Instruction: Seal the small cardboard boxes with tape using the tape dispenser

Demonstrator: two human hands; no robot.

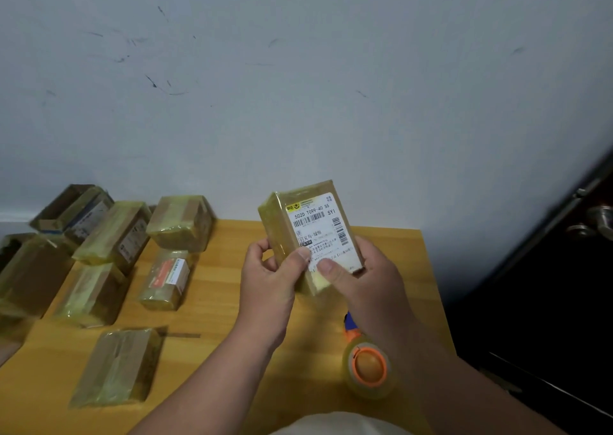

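A small cardboard box wrapped in yellowish tape, with a white shipping label facing me, is held up above the wooden table. My left hand grips its lower left side, thumb on the label's lower corner. My right hand grips its lower right end, thumb pressing the front near the bottom edge. The tape dispenser, an orange hub with a clear tape roll and a blue-orange handle, lies on the table below my right wrist, partly hidden by it.
Several taped cardboard boxes lie on the table's left half, the nearest one at the front left and one with a red label in the middle. A dark door with a metal handle stands to the right. A grey wall is behind.
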